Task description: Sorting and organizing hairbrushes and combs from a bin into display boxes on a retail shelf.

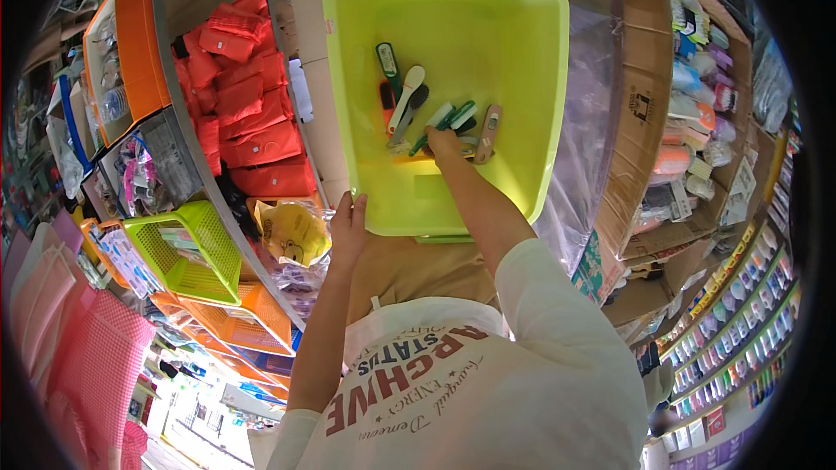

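A lime-green plastic tub (522,46) stands before me with several brushes in it. My left hand (349,222) grips its near left rim, the thumb on the inner side. Inside, my right hand (444,143) is closed around the handle of a green brush with white bristles (450,119); my fingers partly hide it. To the left lie a dark green-handled brush (387,62), a white-handled hairbrush (406,94), a grey hairbrush with dark bristles (410,114) and a red-and-black item (386,101). A brownish-pink brush handle (488,134) rests to the right of my hand.
Red plastic packages (251,104) fill a rack on the left. Below it are a green mesh basket (189,248) and orange baskets (245,320). On the right stand a cardboard box (633,98) of packaged brushes and clear plastic sheeting (578,98). Stocked shelves (731,326) line the lower right.
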Demonstrator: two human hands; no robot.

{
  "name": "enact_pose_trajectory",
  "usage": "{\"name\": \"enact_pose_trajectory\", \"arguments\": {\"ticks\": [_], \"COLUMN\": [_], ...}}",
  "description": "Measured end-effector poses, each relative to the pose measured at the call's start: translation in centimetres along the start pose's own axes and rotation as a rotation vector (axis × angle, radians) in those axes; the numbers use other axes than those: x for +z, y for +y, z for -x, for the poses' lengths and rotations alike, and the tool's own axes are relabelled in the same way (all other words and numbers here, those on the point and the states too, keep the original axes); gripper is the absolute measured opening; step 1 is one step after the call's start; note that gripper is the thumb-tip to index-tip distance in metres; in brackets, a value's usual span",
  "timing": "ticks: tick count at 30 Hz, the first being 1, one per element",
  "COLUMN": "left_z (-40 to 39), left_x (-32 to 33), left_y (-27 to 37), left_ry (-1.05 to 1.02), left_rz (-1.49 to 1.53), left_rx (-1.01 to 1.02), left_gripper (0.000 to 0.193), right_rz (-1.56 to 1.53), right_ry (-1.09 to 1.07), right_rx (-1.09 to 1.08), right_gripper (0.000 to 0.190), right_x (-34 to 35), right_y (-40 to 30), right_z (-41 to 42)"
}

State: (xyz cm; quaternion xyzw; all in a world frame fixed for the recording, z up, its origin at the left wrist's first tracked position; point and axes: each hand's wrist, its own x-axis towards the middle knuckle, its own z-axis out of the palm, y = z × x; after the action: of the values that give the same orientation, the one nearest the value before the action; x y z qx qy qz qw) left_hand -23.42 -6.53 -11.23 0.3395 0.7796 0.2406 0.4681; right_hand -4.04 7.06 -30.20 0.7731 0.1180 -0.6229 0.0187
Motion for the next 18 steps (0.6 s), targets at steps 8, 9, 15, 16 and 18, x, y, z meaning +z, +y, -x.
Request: {"name": "enact_pose_trajectory", "arguments": {"ticks": [8, 9, 15, 16, 18], "left_z": [0.0, -0.1, 0.2, 0.1, 0.0], "left_x": [0.0, 0.3, -0.5, -0.3, 0.2], "left_y": [0.3, 0.5, 1.8, 1.8, 1.6], "left_ry": [0.008, 0.009, -0.131, -0.129, -0.028], "left_rz": [-0.036, -0.027, 0.024, 0.022, 0.017], "left_rx": [0.033, 0.073, -0.171, -0.169, 0.006], "left_gripper": [0.029, 0.029, 0.037, 0.037, 0.028], "right_rz": [0.199, 0.191, 0.422, 0.437, 0.452], "right_ry": [0.04, 0.046, 0.073, 0.06, 0.048], "right_rx": [0.056, 0.061, 0.043, 0.027, 0.011], "right_gripper": [0.051, 0.051, 0.057, 0.056, 0.056], "right_x": [0.1, -0.1, 0.2, -0.1, -0.5], "right_y": [-1.3, -1.1, -1.4, -1.4, -1.1], "right_z": [1.7, 1.0, 1.2, 0.9, 0.2]}}
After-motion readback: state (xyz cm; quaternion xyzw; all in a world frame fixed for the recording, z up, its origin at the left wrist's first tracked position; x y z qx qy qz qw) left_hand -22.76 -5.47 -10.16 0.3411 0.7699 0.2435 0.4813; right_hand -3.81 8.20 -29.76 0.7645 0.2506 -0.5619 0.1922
